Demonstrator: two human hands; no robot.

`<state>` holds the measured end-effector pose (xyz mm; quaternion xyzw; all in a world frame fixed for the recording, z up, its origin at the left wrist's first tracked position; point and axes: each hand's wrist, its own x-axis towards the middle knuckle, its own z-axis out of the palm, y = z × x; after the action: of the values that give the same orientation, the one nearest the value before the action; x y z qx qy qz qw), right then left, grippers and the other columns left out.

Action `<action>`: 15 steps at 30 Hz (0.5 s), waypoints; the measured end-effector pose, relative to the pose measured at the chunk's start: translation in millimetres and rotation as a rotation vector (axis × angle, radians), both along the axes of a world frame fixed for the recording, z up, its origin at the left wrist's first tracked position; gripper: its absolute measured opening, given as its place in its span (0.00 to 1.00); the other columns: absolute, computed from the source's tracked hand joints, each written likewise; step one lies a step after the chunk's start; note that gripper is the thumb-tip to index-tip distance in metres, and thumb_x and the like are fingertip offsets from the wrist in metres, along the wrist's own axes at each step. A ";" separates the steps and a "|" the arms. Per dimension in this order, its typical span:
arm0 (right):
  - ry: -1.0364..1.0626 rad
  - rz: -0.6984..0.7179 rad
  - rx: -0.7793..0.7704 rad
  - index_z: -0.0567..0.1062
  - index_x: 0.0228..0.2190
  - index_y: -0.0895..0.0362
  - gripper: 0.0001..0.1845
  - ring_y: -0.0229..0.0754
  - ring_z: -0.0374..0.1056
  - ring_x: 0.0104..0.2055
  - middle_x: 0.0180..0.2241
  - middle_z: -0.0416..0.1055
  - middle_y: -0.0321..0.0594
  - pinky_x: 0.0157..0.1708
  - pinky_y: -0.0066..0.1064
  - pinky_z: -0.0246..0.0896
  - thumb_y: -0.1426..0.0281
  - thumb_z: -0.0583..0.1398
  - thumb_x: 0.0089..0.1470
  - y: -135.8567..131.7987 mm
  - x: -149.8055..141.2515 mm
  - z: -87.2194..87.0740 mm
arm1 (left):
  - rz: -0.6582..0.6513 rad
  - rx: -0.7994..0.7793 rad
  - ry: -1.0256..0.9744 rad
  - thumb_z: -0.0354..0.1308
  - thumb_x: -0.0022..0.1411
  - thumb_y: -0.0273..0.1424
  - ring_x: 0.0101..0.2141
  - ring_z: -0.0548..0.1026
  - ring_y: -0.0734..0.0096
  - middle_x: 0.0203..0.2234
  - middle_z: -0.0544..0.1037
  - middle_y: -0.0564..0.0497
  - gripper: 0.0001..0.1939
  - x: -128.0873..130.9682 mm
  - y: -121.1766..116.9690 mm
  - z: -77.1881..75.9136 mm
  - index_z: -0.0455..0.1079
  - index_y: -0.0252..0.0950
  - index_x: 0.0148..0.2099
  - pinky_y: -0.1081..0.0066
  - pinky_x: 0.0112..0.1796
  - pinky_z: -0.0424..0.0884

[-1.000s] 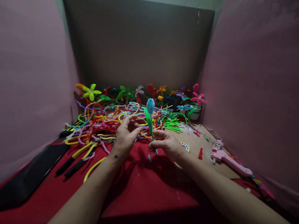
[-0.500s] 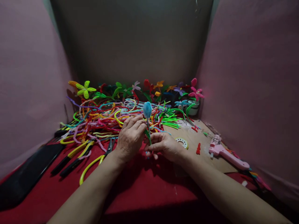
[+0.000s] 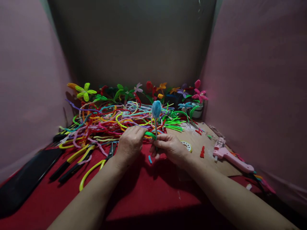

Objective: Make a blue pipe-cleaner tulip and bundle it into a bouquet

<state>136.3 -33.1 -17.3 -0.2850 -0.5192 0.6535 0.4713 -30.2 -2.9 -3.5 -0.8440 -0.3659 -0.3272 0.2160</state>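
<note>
Pink glue gun (image 3: pixel 232 158) lying mostly on the brown board (image 3: pixel 218 167) over on the right, with a white ring (image 3: pixel 189 146) and a red scrap (image 3: pixel 202 152) nearby. Left side's got pliers (image 3: pixel 69 172) between yellow-handled scissors (image 3: pixel 110 154) and some black slab (image 3: pixel 28 185). Messy pipe cleaner pile (image 3: pixel 100 123) further back, fuzzy flowers (image 3: pixel 85 92) lined up behind it.

So a second ago my leaf (image 3: pixel 150 134) was standing up along the stem (image 3: pixel 156 126), and now it's bent way out sideways, running across into my left hand (image 3: pixel 130 142). That hand was open beside the flower back then, half a second ago it was right up by the stem, and now it's edged away to the left with the fingers closed on the leaf. Stem's uncovered below the blue bloom (image 3: pixel 156 109) now. My scissors' (image 3: pixel 111 151) blades, hidden at first, have come into view too.
</note>
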 end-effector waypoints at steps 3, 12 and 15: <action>-0.020 0.017 0.004 0.73 0.28 0.63 0.12 0.35 0.68 0.19 0.22 0.73 0.40 0.18 0.24 0.64 0.66 0.63 0.44 -0.1 0.1 -0.4 | 0.034 -0.002 -0.005 0.50 0.57 0.25 0.34 0.73 0.61 0.33 0.76 0.45 0.10 -5.4 3.5 -1.5 0.69 0.33 0.41 0.66 0.36 0.67; -0.041 0.053 0.028 0.73 0.26 0.63 0.11 0.34 0.67 0.18 0.20 0.72 0.40 0.18 0.24 0.63 0.66 0.62 0.44 -4.4 1.2 3.8 | 0.191 -0.087 -0.057 0.49 0.56 0.24 0.36 0.74 0.61 0.35 0.77 0.45 0.13 -13.5 5.3 0.0 0.70 0.34 0.43 0.67 0.36 0.67; -0.068 0.020 0.042 0.73 0.24 0.63 0.12 0.33 0.67 0.18 0.20 0.72 0.39 0.18 0.23 0.63 0.65 0.62 0.44 -5.2 1.2 4.5 | 0.264 -0.188 -0.161 0.48 0.56 0.25 0.37 0.75 0.60 0.36 0.77 0.45 0.14 -16.5 8.9 2.9 0.70 0.36 0.43 0.67 0.36 0.67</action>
<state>137.5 -38.3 -12.9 -0.2919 -0.5512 0.6371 0.4528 -46.6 6.0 -0.6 -0.7763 -0.5185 -0.3270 0.1474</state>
